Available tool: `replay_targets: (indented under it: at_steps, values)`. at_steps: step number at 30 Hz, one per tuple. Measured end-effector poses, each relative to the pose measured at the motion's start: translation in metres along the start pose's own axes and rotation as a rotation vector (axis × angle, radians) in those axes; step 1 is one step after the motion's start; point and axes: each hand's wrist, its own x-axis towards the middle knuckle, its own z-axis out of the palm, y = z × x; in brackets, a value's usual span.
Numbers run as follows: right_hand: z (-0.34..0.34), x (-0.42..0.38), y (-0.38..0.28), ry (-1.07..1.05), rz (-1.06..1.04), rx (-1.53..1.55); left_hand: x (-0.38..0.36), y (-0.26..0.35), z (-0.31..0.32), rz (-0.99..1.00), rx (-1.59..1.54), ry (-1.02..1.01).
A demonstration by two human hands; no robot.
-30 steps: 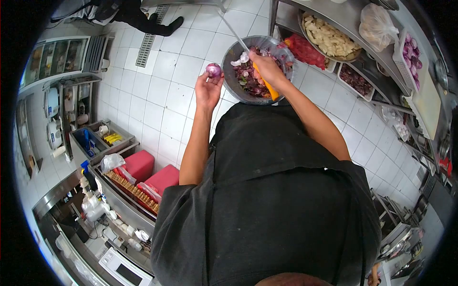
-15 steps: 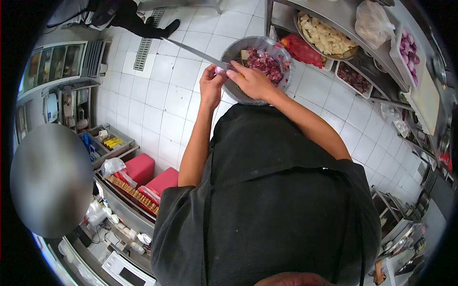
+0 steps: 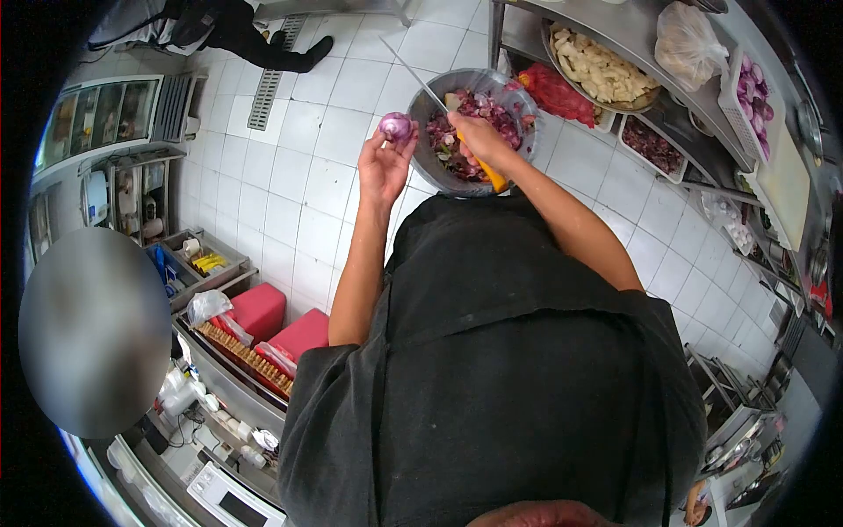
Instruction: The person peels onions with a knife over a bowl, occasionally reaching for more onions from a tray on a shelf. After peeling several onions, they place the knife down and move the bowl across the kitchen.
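My left hand [image 3: 384, 171] holds a round purple onion [image 3: 396, 128] up at its fingertips, just left of a large bowl. In my right hand [image 3: 483, 143] is a long knife [image 3: 428, 90] with an orange handle [image 3: 494, 178]; its blade points up and to the left, away from the onion. The right hand is over the bowl [image 3: 425, 165], which appears lined with clear plastic. Purple onion skins and scraps [image 3: 479, 114] fill much of it, with a pale piece near the far side.
On the right, shelving [image 3: 606, 26] holds a tray of pale cut pieces [image 3: 601, 66], a red net bag [image 3: 558, 93] and a white basket of purple onions [image 3: 753, 105]. Red stools [image 3: 259, 312] stand at lower left. Another person's leg [image 3: 263, 48] shows at top left.
The knife has come away from the onion and swung right, its blade now steeper. My left hand has turned palm up, bringing the onion into full view.
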Motion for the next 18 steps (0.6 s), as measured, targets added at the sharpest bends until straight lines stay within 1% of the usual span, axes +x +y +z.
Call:
replay_targets:
  at_steps: [1,3,4,7,9,10,11,13,16,18]
  values:
    - [0.001,0.004,0.003,0.031,-0.003,-0.081,0.0,0.001,-0.001,-0.022,-0.063,0.017]
    - [0.001,0.009,0.005,0.098,-0.015,-0.243,-0.002,0.0,-0.002,-0.027,-0.074,0.044]
    - [-0.001,0.01,0.005,0.036,-0.016,-0.315,-0.003,0.0,-0.002,-0.03,-0.08,0.056]
    - [0.008,0.006,0.01,0.12,-0.092,-0.352,-0.002,0.003,-0.015,-0.046,-0.063,0.096]
    - [0.004,0.023,0.036,0.182,-0.225,-0.425,-0.005,0.004,-0.023,-0.072,-0.015,0.157]
    - [0.0,0.013,0.032,0.157,-0.143,-0.419,-0.005,0.005,-0.026,-0.109,0.035,0.222]
    - [-0.004,-0.021,0.002,0.124,-0.041,-0.432,-0.005,0.007,-0.029,-0.143,0.094,0.285]
    - [-0.016,-0.005,0.048,0.253,-0.191,-0.504,-0.007,0.008,-0.039,-0.191,0.231,0.345]
    - [-0.049,-0.018,0.082,0.269,-0.104,-0.546,-0.006,0.007,-0.063,-0.287,0.228,0.37]
    - [-0.058,-0.065,0.08,0.382,0.07,-0.348,-0.008,0.008,-0.067,-0.35,0.295,0.371]
